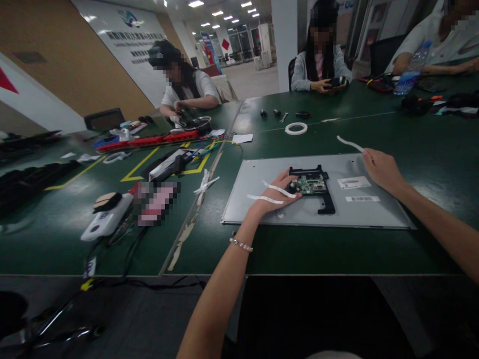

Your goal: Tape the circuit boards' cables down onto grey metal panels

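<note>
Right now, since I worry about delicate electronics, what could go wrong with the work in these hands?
The left hand is at the edge of the exposed green circuit board, so a careless press might harm its parts. The white strips across the back of that hand could snag or stick to the gray panel beneath. The tape strip pinched in the right hand has a free end, which may curl or stick in the wrong place.

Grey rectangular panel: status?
Left hand at green circuit board on black frame; right hand pinching white tape strip. Panel lies flat. Two more strips across left hand.
</note>
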{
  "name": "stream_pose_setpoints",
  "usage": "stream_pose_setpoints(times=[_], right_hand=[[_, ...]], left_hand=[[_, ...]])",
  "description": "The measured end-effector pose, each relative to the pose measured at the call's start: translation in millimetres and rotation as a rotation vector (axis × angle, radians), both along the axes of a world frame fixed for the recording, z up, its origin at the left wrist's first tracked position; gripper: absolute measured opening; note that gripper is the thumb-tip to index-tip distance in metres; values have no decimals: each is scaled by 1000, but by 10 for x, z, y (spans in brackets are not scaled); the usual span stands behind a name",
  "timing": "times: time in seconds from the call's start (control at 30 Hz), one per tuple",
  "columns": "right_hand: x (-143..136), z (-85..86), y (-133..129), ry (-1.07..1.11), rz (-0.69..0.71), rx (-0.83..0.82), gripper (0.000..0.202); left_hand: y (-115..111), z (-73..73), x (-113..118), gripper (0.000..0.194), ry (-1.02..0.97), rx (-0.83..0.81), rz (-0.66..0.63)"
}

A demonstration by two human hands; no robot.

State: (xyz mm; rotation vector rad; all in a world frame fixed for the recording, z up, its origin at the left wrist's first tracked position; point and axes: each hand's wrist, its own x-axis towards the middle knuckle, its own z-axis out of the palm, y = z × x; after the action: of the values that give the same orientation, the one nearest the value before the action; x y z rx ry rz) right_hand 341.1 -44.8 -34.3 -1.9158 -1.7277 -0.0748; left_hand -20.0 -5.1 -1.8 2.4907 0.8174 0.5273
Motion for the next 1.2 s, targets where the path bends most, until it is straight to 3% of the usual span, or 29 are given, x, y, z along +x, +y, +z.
stream_pose_setpoints(times=[0.2,0.63,0.93,1.2], right_hand=[[-38,-24,-19,121,14,-22,55],[47,-79,12,85,10,-71,58],[-6,55,-43,-33,-55,83,48],[0,41,-40,-49,-64,93,46]], left_hand=[[-13,0,21,53,28,-1,3],[-114,79,13,56,38,-56,10],[-7,30,-19,55,20,-16,23],[13,42,-42,58,53,17,22]])
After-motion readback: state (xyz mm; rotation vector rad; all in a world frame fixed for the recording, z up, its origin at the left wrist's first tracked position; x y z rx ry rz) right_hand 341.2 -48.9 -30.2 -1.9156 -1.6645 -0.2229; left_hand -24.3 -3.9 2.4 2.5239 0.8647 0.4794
